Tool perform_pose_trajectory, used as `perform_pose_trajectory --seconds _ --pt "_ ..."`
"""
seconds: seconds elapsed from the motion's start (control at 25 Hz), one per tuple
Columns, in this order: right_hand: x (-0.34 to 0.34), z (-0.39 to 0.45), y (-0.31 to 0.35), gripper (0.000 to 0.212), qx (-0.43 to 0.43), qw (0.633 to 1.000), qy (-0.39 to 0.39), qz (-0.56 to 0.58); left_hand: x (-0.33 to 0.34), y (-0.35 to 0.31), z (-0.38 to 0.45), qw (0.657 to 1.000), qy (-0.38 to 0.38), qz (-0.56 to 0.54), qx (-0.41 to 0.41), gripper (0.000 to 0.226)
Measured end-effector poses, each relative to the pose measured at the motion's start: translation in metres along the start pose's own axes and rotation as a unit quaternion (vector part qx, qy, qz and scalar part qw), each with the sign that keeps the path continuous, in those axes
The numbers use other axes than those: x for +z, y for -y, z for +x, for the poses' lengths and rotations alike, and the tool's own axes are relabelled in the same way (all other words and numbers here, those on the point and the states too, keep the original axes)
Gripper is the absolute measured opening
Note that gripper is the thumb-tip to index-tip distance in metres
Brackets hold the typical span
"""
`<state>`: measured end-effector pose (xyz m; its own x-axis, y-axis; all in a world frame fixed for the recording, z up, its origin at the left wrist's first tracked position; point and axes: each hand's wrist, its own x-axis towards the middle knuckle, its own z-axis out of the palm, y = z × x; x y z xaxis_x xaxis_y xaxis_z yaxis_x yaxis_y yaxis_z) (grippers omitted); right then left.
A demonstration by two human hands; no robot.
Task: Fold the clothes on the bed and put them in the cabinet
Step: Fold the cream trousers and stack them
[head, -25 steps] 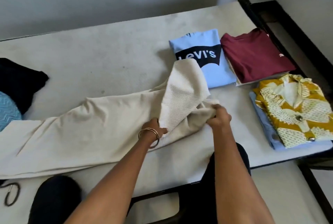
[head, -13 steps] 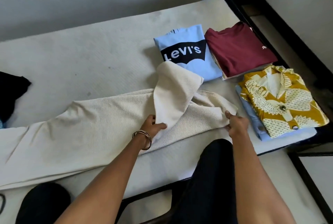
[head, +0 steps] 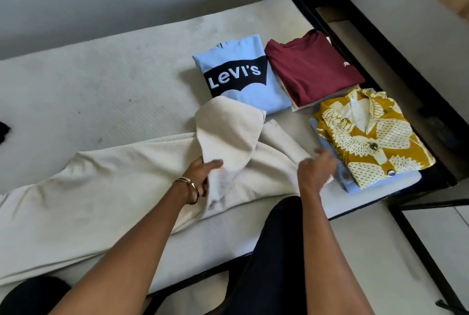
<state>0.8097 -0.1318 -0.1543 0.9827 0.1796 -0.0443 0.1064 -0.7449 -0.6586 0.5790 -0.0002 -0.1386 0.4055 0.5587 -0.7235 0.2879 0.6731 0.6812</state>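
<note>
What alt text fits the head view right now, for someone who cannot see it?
A person's left hand pinches a raised fold of a cream garment spread on a bed; the right hand hovers open, blurred. Beyond lie folded blue, maroon and yellow shirts.

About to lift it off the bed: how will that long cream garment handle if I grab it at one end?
Probably floppy: the cream garment lies slack and creased on the bed, and the flap the left hand holds curls over. Likely to trail, since it stretches far to the left. Its ribbed weave suggests decent grip, not slippery.
</note>
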Motion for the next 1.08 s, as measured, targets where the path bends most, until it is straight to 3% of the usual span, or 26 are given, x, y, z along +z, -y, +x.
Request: perform_pose_trajectory --seconds 0.04,0.12,0.24,0.32,0.36,0.48,0.56,0.64,0.72,0.84,0.96,1.04,1.08 --pt "0.011 0.006 0.004 0.043 -0.087 0.995 0.053 -0.007 0.000 -0.004 0.003 0.999 0.004 0.005 -0.039 0.024" --pt "0.027 0.015 0.014 0.049 -0.167 0.971 0.160 -0.060 0.004 -0.013 0.006 0.996 0.014 0.049 -0.078 0.034" --pt "0.048 0.032 0.022 0.060 -0.167 0.923 0.243 -0.247 0.012 -0.019 0.012 0.989 0.065 0.082 -0.100 0.028" --pt "0.054 0.050 0.021 0.049 -0.130 0.922 0.266 -0.249 0.016 -0.026 0.015 0.990 0.100 0.075 -0.061 0.026" --pt "0.051 0.058 0.024 0.042 -0.087 0.941 0.273 -0.181 0.017 -0.028 0.019 0.992 0.113 0.055 -0.033 0.034" --pt "0.033 0.076 0.035 0.036 0.030 0.985 0.160 0.065 0.028 -0.029 0.028 0.991 0.130 -0.006 0.021 0.048" --pt "0.025 0.078 0.040 0.033 -0.005 0.997 0.075 -0.007 0.036 -0.025 0.033 0.992 0.090 0.015 0.083 0.057" --pt "0.025 0.071 0.038 0.031 -0.112 0.987 0.031 -0.112 0.043 -0.022 0.035 0.986 0.050 0.080 0.139 0.074" --pt "0.031 0.055 0.028 0.030 -0.190 0.971 0.040 -0.137 0.050 -0.022 0.034 0.973 0.055 0.146 0.168 0.094" --pt "0.033 0.025 0.002 0.047 -0.094 0.967 0.122 -0.202 0.061 -0.022 0.038 0.955 0.079 0.244 0.149 0.112" --pt "0.021 0.010 -0.030 0.054 -0.011 0.935 0.165 -0.313 0.075 -0.019 0.030 0.947 0.000 0.257 0.191 0.089" --pt "0.008 0.017 -0.038 0.053 0.053 0.942 0.168 -0.284 0.093 -0.023 0.010 0.912 -0.014 0.265 0.313 0.078" --pt "0.001 0.024 -0.041 0.049 0.075 0.946 0.170 -0.265 0.105 -0.024 0.000 0.880 0.029 0.282 0.380 0.077"
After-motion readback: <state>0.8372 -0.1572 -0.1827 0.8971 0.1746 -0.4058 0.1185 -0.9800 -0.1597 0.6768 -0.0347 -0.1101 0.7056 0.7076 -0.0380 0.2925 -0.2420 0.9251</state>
